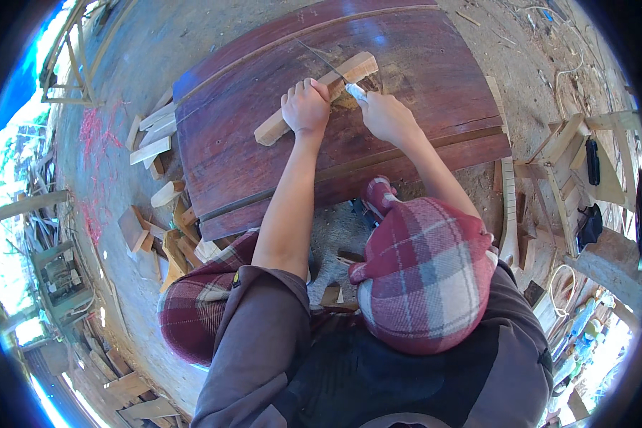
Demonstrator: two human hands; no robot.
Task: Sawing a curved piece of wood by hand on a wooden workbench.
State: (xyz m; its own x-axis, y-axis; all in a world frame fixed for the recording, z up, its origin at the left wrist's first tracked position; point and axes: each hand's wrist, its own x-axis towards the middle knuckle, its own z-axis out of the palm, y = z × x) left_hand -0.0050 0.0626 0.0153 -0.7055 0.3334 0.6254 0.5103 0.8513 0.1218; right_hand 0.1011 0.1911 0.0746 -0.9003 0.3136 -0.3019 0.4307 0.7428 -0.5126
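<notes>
A pale wooden bar (271, 130) lies diagonally across a dark reddish wooden tabletop (221, 164). My left hand (305, 108) is closed over the bar’s middle, fingertips hidden from view. My right hand (389, 118) grips a white handle (355, 92) with a long, narrow dark blade (321, 58), which angles up-left across the bar. I cannot make out whether its edge is toothed or how deeply it touches the wood. Sawdust (349, 101) is scattered on the tabletop beside the bar, below the handle.
Wooden offcuts (157, 135) pile along the table’s left side. A wooden frame with dark objects (563, 178) stands at the right. My plaid-covered legs (424, 271) are below the table’s near edge. A metal machine (57, 278) sits at far left among scrap wood.
</notes>
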